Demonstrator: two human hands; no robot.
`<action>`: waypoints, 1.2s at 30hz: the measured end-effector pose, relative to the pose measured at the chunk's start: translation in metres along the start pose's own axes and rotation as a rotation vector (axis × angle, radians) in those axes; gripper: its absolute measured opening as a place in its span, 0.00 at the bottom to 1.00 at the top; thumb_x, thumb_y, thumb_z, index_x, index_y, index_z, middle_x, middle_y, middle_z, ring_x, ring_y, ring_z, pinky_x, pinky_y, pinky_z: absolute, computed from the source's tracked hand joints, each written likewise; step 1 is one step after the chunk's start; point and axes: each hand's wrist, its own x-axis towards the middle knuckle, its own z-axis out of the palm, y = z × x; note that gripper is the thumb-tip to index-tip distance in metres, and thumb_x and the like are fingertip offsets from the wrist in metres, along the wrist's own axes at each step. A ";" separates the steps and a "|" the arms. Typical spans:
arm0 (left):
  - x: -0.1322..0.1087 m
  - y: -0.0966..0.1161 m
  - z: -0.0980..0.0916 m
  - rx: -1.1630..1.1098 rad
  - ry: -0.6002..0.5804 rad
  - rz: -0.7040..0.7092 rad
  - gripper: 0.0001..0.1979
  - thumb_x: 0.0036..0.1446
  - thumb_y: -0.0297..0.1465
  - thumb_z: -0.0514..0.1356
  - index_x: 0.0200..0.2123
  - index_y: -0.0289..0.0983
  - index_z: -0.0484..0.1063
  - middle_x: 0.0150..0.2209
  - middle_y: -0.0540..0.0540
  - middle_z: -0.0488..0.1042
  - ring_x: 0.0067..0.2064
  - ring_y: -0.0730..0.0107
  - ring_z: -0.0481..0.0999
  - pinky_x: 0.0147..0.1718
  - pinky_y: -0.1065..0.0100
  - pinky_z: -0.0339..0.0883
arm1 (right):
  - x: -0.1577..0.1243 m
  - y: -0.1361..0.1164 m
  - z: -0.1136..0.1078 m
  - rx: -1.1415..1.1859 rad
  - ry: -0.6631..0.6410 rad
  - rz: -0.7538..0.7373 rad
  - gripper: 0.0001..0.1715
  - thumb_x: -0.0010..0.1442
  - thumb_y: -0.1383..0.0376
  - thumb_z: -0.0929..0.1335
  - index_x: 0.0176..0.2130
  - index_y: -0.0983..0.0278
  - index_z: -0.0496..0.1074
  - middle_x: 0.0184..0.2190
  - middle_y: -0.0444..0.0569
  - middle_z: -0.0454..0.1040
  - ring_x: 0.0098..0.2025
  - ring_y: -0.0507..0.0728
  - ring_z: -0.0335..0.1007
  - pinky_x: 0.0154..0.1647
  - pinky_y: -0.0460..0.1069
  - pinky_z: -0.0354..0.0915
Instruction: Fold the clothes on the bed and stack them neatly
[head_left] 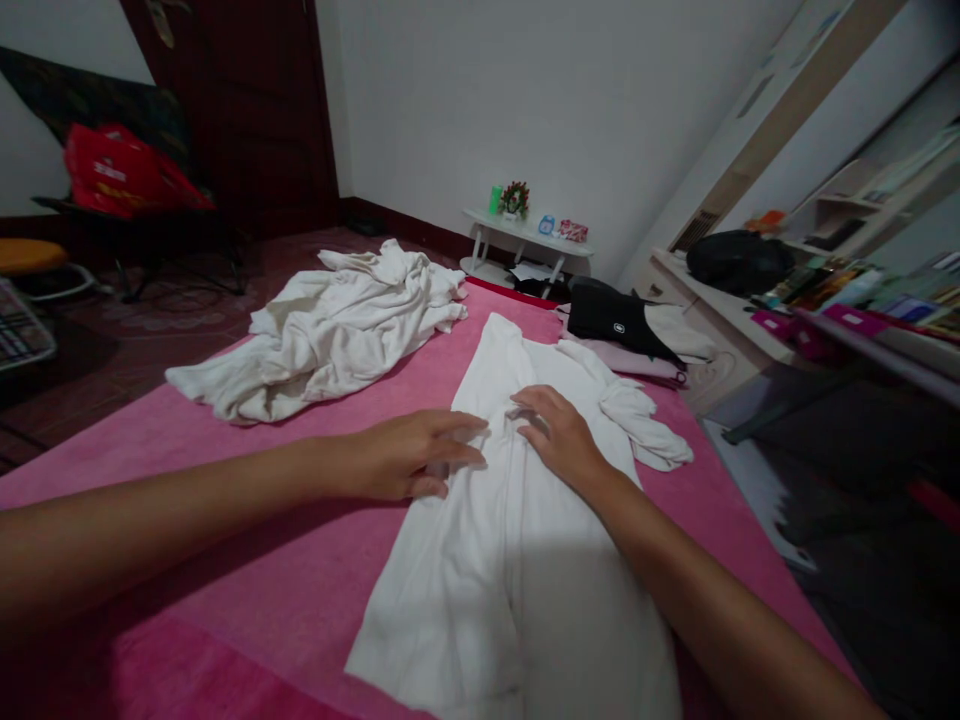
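A white long-sleeved garment (585,560) lies lengthwise on the pink bedspread (247,570), its left part folded over toward the middle. My left hand (412,455) rests at the left edge of this garment, fingers spread and touching the wrinkled cloth. Over the middle, my right hand (559,430) bends its fingers beside a small raised fold; thumb and fingertips are apart, with no cloth clearly gripped. One bunched sleeve (649,425) sticks out to the right, beyond my right hand.
A crumpled white garment (337,330) lies at the bed's far left. Folded clothes with a black piece (611,318) on top are stacked at the far right. Behind stands a low white table (525,233); a cluttered desk (750,320) is on the right, a red bag (127,175) on the left.
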 end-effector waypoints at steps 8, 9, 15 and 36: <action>-0.004 0.041 0.012 0.101 -0.009 0.146 0.19 0.59 0.31 0.57 0.54 0.39 0.67 0.57 0.39 0.67 0.56 0.56 0.67 0.60 0.53 0.54 | 0.004 -0.018 0.007 -0.049 -0.049 -0.015 0.24 0.52 0.77 0.66 0.48 0.61 0.70 0.45 0.49 0.73 0.50 0.58 0.67 0.51 0.54 0.61; -0.005 0.042 0.014 0.110 0.030 0.139 0.18 0.59 0.29 0.55 0.53 0.39 0.68 0.54 0.39 0.69 0.54 0.57 0.69 0.57 0.55 0.59 | 0.004 -0.018 0.009 -0.029 -0.038 0.020 0.22 0.53 0.76 0.66 0.47 0.61 0.71 0.45 0.49 0.73 0.48 0.57 0.68 0.50 0.53 0.62; 0.000 0.039 0.014 -0.105 0.238 -0.122 0.13 0.60 0.24 0.49 0.44 0.35 0.69 0.37 0.44 0.75 0.39 0.67 0.74 0.40 0.69 0.66 | -0.001 -0.025 0.006 -0.004 -0.022 0.022 0.16 0.57 0.71 0.66 0.46 0.61 0.71 0.44 0.49 0.74 0.47 0.58 0.68 0.50 0.54 0.62; 0.004 0.056 0.024 -0.117 0.159 -0.017 0.34 0.51 0.37 0.62 0.60 0.41 0.53 0.50 0.41 0.71 0.48 0.57 0.72 0.47 0.60 0.66 | -0.056 -0.101 -0.019 0.086 -0.139 -0.379 0.12 0.58 0.71 0.62 0.41 0.60 0.68 0.36 0.49 0.77 0.37 0.56 0.71 0.39 0.54 0.66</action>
